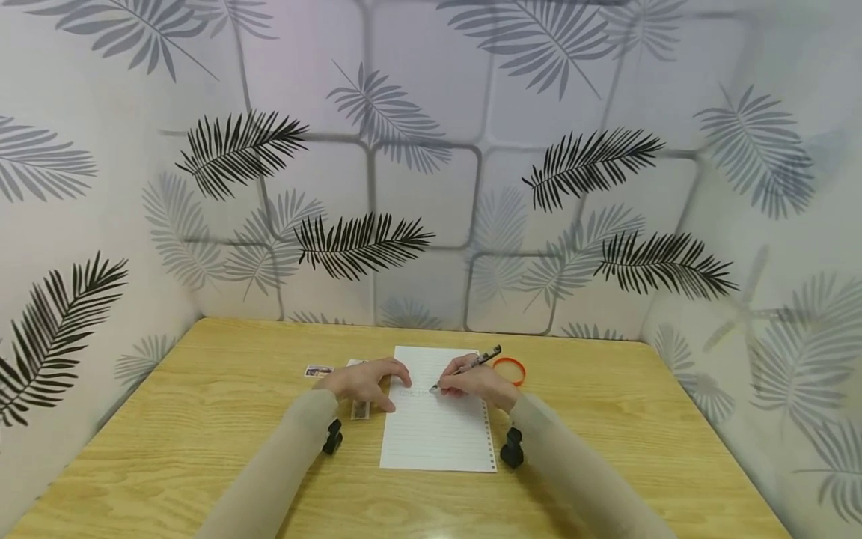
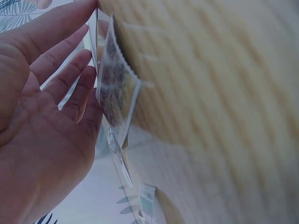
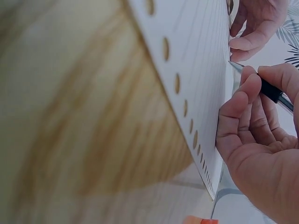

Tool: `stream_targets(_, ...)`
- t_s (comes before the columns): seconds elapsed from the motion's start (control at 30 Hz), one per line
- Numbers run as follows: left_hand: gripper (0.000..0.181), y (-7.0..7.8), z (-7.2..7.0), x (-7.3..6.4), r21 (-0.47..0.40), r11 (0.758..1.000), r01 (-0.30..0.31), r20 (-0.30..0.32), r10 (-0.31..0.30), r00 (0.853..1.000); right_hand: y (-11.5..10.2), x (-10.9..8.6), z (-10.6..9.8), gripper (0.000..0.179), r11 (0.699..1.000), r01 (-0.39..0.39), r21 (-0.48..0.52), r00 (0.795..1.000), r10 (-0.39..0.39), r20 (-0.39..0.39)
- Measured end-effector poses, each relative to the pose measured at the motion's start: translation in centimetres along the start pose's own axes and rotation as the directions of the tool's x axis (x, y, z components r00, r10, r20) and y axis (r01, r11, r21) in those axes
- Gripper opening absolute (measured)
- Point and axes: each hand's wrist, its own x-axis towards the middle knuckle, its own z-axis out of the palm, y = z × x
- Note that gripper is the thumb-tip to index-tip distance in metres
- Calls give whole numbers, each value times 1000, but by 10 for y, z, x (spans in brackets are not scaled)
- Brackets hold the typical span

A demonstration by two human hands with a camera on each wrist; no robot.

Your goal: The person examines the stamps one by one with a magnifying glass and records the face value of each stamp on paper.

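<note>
A lined sheet of loose-leaf paper [image 1: 438,442] lies on the wooden table, punched holes down its right edge. Faint writing shows on an upper line. My right hand [image 1: 477,382] grips a pen [image 1: 483,355] between thumb and fingers, its tip at the paper beside the writing. In the right wrist view the dark grip of the pen [image 3: 270,88] sits between the fingertips. My left hand [image 1: 369,380] rests at the sheet's left edge, fingers spread and holding nothing. Beside it lies a small picture card [image 2: 117,84] with a scalloped edge, partly hidden by the hand in the head view.
An orange-red ring [image 1: 524,372] lies right of the paper, behind my right hand. Another small picture card [image 1: 319,370] is left of my left hand. The table [image 1: 202,419] meets a leaf-patterned wall [image 1: 431,292] at the back.
</note>
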Motion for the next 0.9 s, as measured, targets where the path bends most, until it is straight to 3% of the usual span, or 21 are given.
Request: stream_targets(0.9, 37, -1, 1, 1, 4, 1000, -10, -6, 10, 1000, -5, -3, 1, 9, 998, -38, -55, 999, 38, 0)
